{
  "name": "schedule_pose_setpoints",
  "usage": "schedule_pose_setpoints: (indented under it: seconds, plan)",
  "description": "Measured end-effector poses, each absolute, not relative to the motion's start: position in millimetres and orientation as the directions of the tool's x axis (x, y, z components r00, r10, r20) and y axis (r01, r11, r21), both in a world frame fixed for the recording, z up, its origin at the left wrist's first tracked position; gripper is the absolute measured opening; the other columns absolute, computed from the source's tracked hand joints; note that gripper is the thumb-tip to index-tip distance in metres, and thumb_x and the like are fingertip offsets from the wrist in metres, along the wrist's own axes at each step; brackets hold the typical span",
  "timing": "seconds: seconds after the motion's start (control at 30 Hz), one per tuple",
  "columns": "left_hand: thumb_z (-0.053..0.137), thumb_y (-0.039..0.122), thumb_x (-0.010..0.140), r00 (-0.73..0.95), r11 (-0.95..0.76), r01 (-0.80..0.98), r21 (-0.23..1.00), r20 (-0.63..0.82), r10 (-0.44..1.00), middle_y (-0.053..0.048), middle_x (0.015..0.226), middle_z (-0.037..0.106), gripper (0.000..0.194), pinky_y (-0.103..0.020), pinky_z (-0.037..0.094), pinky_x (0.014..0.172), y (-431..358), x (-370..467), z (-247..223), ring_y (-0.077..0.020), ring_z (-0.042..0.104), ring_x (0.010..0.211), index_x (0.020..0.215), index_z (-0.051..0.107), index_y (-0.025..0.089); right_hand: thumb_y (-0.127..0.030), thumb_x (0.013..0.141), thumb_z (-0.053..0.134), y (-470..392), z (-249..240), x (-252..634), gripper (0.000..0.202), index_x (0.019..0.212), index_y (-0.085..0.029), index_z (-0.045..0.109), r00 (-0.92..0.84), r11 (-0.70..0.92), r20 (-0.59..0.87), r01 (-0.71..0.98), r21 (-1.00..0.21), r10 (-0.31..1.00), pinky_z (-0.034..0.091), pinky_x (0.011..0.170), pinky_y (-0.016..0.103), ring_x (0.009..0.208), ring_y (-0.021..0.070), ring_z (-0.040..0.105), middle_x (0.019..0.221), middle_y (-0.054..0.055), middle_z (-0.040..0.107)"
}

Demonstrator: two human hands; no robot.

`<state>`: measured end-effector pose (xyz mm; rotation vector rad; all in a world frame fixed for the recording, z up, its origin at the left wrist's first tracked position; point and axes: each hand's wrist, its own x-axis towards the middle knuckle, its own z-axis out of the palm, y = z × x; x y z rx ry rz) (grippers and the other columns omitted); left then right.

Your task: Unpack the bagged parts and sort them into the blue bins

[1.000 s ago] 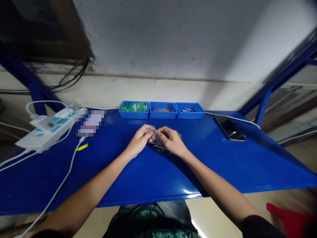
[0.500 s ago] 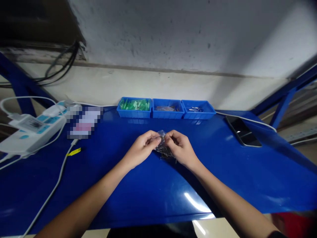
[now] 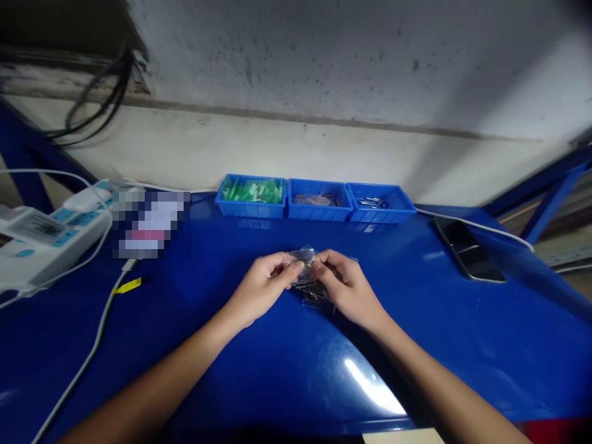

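Note:
Between my two hands is a small clear plastic bag (image 3: 304,254), pinched from both sides just above the blue table (image 3: 259,364). My left hand (image 3: 271,280) grips its left side with thumb and fingers. My right hand (image 3: 345,283) has its fingertips closed on the right side. Under the hands lie several thin dark pieces (image 3: 314,292) with more clear plastic around them; the fingers partly cover them, and I cannot make out their kind.
Along the wall stand three blue bins: one with green packets (image 3: 254,191), one with clear bags (image 3: 319,200), one with thin metal pieces (image 3: 374,202). A phone (image 3: 469,250) lies right. A white power strip (image 3: 41,240), a blurred-out device (image 3: 155,225) and a white cable (image 3: 99,333) are left.
The view has shifted slightly. Both hands keep their pinch on the plastic bag, and more of it shows between the fingertips.

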<state>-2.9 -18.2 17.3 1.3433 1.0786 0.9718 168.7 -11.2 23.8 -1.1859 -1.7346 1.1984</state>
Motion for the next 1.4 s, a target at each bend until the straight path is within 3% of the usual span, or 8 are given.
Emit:
schedule_pose_setpoints:
  seconds: [0.27, 0.5, 0.8, 1.0, 1.23, 1.4]
  plan:
    - [0.055, 0.036, 0.083, 0.237, -0.069, 0.227, 0.971, 0.014, 0.972, 0.001, 0.065, 0.053, 0.023, -0.023, 0.035, 0.055, -18.7, -3.6, 23.2, -0.0118, 0.046, 0.06, 0.077, 0.061, 0.015, -0.036, 0.085, 0.052, -13.1, 29.9, 168.4, 0.022, 0.072, -0.017, 0.057, -0.299, 0.231, 0.126, 0.348, -0.909, 0.946, 0.033, 0.05, 0.022, 0.053, 0.0097, 0.042, 0.059, -0.002, 0.05]
    - [0.059, 0.035, 0.082, 0.28, -0.048, 0.106, 0.993, 0.016, 0.96, -0.002, 0.074, 0.061, 0.02, -0.024, 0.04, 0.061, -19.5, -5.2, 26.0, -0.0135, 0.052, 0.066, 0.085, 0.065, 0.016, -0.033, 0.083, 0.055, -12.6, 27.5, 173.0, 0.019, 0.071, -0.018, 0.057, -0.325, 0.22, 0.142, 0.215, -0.952, 0.935, 0.037, 0.056, 0.024, 0.058, 0.0111, 0.045, 0.063, -0.001, 0.052]
    - [0.06, 0.032, 0.081, 0.305, 0.001, 0.048, 0.999, -0.015, 0.952, -0.003, 0.079, 0.063, 0.017, -0.026, 0.041, 0.066, -21.0, -3.0, 24.9, -0.0152, 0.055, 0.072, 0.085, 0.064, 0.015, -0.028, 0.083, 0.052, -14.6, 30.6, 169.0, 0.018, 0.068, -0.018, 0.054, -0.303, 0.32, 0.225, 0.318, -0.892, 0.926, 0.037, 0.055, 0.023, 0.057, 0.0108, 0.045, 0.062, -0.002, 0.052]
    - [0.058, 0.03, 0.08, 0.241, 0.003, 0.055, 0.998, -0.016, 0.97, -0.004, 0.082, 0.063, 0.016, -0.028, 0.042, 0.07, -20.7, -2.0, 25.3, -0.0181, 0.055, 0.078, 0.084, 0.063, 0.016, -0.031, 0.084, 0.052, -12.8, 27.7, 169.4, 0.019, 0.072, -0.018, 0.057, -0.278, 0.259, 0.166, 0.339, -0.905, 0.946, 0.038, 0.056, 0.023, 0.057, 0.011, 0.047, 0.063, -0.001, 0.055]
    - [0.059, 0.028, 0.079, 0.12, 0.014, 0.066, 0.998, -0.022, 0.992, 0.0, 0.07, 0.057, 0.012, -0.024, 0.037, 0.061, -19.4, -3.4, 22.9, -0.0129, 0.049, 0.065, 0.077, 0.061, 0.017, -0.038, 0.082, 0.054, -10.1, 24.1, 167.3, 0.021, 0.084, -0.018, 0.061, -0.257, 0.05, -0.008, 0.216, -0.975, 0.966, 0.038, 0.054, 0.024, 0.059, 0.012, 0.049, 0.071, 0.002, 0.059]
    - [0.057, 0.029, 0.081, 0.093, 0.022, 0.068, 0.997, -0.029, 0.995, 0.002, 0.064, 0.05, 0.017, -0.024, 0.036, 0.058, -20.3, -2.5, 19.4, -0.0115, 0.046, 0.061, 0.069, 0.056, 0.016, -0.036, 0.08, 0.056, -11.9, 27.0, 165.6, 0.019, 0.082, -0.017, 0.059, -0.22, 0.031, -0.008, 0.171, -0.985, 0.976, 0.038, 0.055, 0.023, 0.061, 0.0113, 0.048, 0.072, 0.001, 0.057]
